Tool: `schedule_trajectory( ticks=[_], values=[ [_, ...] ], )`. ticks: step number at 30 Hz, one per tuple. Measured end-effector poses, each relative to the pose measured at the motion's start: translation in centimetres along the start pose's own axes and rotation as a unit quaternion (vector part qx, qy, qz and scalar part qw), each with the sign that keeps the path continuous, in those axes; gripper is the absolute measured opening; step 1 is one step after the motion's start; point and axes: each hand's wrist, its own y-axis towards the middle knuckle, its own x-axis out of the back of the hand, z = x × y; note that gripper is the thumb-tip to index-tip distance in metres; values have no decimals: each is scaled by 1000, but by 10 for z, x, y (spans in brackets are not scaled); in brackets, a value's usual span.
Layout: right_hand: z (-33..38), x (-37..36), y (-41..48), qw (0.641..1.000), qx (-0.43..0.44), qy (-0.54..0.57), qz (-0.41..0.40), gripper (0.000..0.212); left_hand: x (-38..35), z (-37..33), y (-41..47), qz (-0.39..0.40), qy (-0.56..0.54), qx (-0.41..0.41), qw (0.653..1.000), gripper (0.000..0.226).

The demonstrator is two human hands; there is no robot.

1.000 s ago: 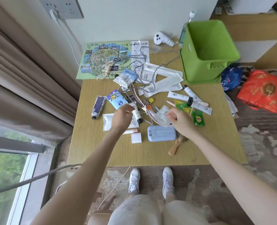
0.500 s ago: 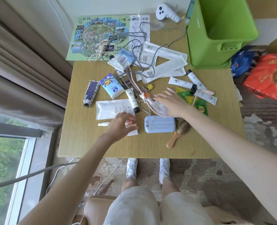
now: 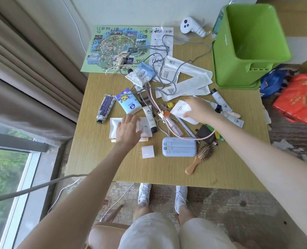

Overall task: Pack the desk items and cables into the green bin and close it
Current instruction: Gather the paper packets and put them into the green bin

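In the head view, our right hand [image 3: 199,110] pinches a small white packet [image 3: 181,108] between thumb and curled fingers, above the clutter in the middle of the desk [image 3: 104,162]. Our left hand [image 3: 128,130] is flat, fingers spread and gripping nothing, over a flat white sachet [image 3: 114,128]; we cannot tell whether it touches. The green bin [image 3: 226,65] stands open at the far right corner and looks empty. To do this step well, we should lift the packet clear of the pink cable [image 3: 208,136] nearby, release it low inside the bin, and slide the sachet before pinching it.
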Motion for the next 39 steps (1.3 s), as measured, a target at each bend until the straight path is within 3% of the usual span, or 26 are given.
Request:
schedule_trajectory(
  ticks=[4, 9, 11, 14, 21, 27, 32, 36, 39],
  values=[
    [-7, 19, 5, 977, -87, 190, -51, 67, -2, 14, 12, 44, 59, 16, 997, 70],
    [-17, 26, -3, 938, -107, 323, -58, 36, -2, 18, 24, 60, 111, -12, 992, 83],
    [-22, 21, -4, 941, -113, 312, -68, 23, -1, 18, 28, 51, 119, -26, 991, 81],
    [-28, 12, -1, 946, -153, 274, -81, 24, 4, 16, 32, 48, 118, -35, 991, 80],
    [-24, 15, 17, 986, -115, 119, -19, 54, 40, 18, 43, 70, 82, -1, 994, 55],
    [-11, 35, 52, 999, -40, -31, -3, 33, 77, 24, 57, 17, -67, 42, 997, 43],
    [-16, 45, 84, 990, -7, -119, 80, 51, 94, 2, 86, -25, -236, 66, 969, 45],
    [-26, 42, 103, 984, -13, -124, 129, 57, 88, -16, 115, -23, -295, 68, 953, 49],
    [-33, 38, 111, 990, -5, -98, 102, 52, 78, -29, 132, -17, -326, 55, 944, 38]
  ],
)
